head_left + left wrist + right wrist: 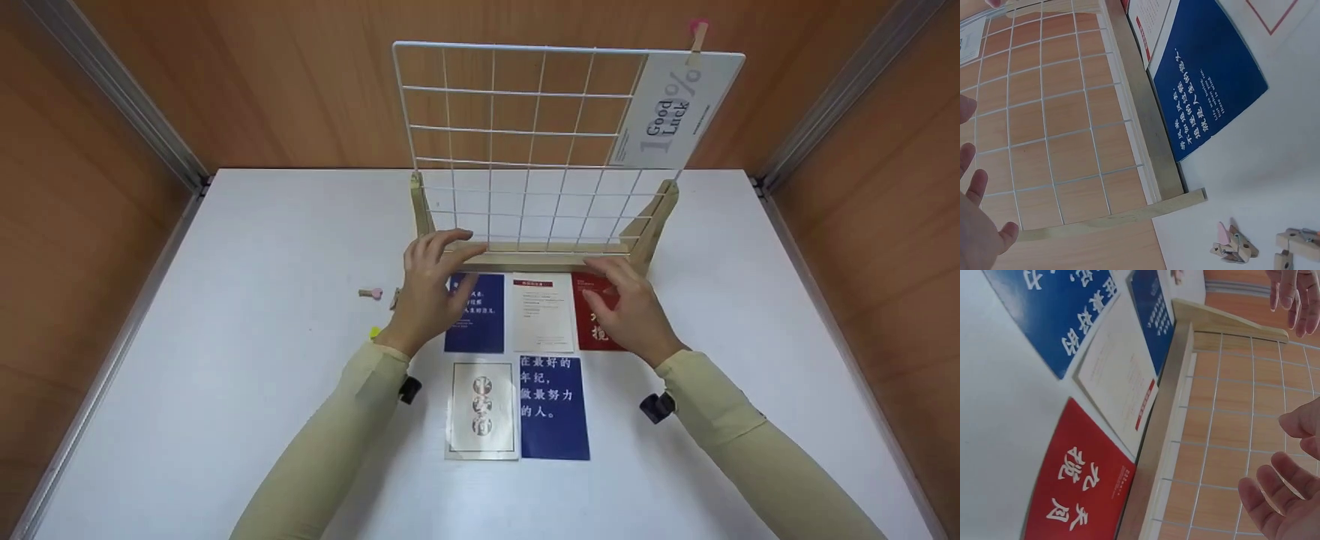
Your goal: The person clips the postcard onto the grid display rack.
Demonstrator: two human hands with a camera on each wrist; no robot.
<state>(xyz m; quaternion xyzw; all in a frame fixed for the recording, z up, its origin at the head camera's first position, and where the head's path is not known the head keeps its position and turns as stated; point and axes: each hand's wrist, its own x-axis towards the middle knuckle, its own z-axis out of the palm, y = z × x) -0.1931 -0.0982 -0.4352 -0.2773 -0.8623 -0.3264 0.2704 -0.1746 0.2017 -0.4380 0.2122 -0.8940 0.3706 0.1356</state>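
Observation:
Both hands hover above the cards, holding nothing. My left hand (429,294), fingers loosely bent, is over the left end of the stand's wooden base and partly covers a blue card (480,319). The right hand (636,311) hangs above a red card (589,341), its fingers relaxed near the base's right end. Between them lies a white card with a red heading (543,315). Behind stands a white wire grid (529,131) in a wooden stand (525,261). A "Good Luck" card (660,112) hangs at its upper right from a wooden clothespin (699,37).
Nearer the person lie a silver-toned card (481,442) and a second blue card (555,435). Small clothespins, one with a pink piece (370,293), lie left of the cards, some partly behind the left hand. Wood-grain panels (300,97) enclose the white table (247,300).

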